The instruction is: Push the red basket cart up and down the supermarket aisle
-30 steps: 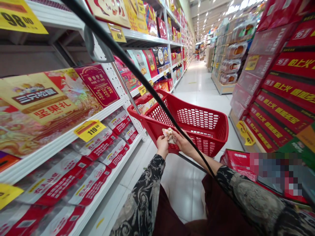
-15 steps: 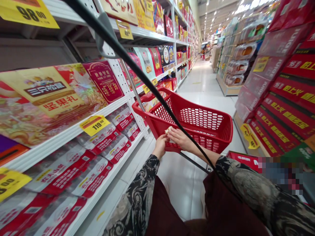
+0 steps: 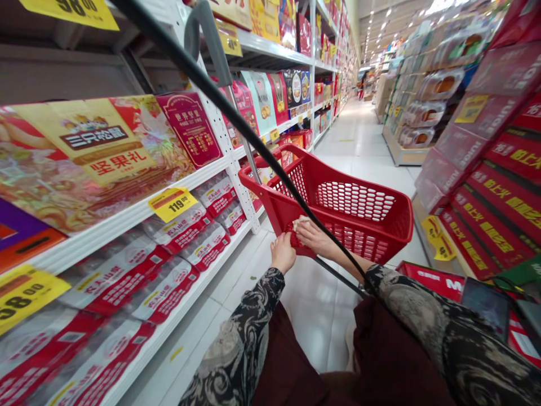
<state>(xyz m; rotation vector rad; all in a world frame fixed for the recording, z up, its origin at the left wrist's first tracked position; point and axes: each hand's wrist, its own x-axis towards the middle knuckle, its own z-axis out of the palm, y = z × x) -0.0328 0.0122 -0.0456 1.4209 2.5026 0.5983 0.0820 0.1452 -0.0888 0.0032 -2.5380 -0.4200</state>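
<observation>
A red plastic shopping basket (image 3: 380, 225) on wheels stands in the aisle in front of me, and nothing shows inside it. My left hand (image 3: 282, 252) is closed at the basket's near rim. Beside it my right hand (image 3: 313, 238) presses a small crumpled pale wad (image 3: 299, 222) against the same rim, fingers closed over it. A black handle bar (image 3: 236, 121) runs diagonally up from the basket across the view. Both arms wear dark patterned sleeves.
White shelves (image 3: 139, 211) on the left carry gift boxes, packaged goods and yellow price tags (image 3: 172, 203). Stacked red cartons (image 3: 494, 180) line the right side. The white tiled aisle (image 3: 359, 135) runs ahead between the displays.
The view has shifted right and closer to the basket. Both hands have lowered the pale wad from in front of the basket down onto its near rim.
</observation>
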